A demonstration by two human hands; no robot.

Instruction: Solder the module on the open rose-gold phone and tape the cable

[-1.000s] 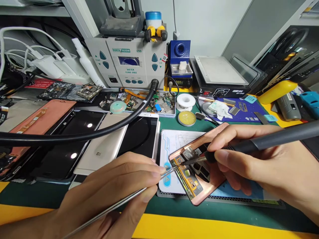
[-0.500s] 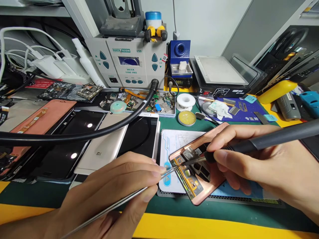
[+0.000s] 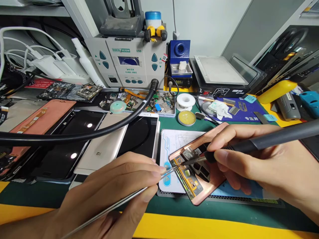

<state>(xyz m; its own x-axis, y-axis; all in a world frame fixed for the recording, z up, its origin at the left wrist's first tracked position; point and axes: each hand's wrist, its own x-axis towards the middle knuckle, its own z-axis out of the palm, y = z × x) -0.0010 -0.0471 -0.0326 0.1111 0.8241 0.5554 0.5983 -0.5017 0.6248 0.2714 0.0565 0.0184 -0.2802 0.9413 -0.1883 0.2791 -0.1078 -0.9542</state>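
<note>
My left hand (image 3: 124, 186) pinches a pair of metal tweezers (image 3: 109, 208), whose tips reach the flex circuit (image 3: 190, 177) on the back of a copper-coloured phone screen (image 3: 204, 196). In my right hand (image 3: 254, 159) is a soldering iron (image 3: 279, 134) with a black handle. Its tip meets the tweezer tips at the upper part of the flex circuit; whether they touch a part there is too small to tell. The screen lies tilted on a white and blue work pad (image 3: 171, 139), partly covered by my right hand.
A thick black hose (image 3: 112, 129) arches over several phones at left, from a hot air station (image 3: 129, 63). Behind the pad are a solder spool (image 3: 185, 100), a flux tin (image 3: 186, 118) and a brush (image 3: 203, 116). A heating plate (image 3: 221, 71) stands back right.
Almost nothing differs. Both hands, the tweezers, the iron and the screen hold the same places.
</note>
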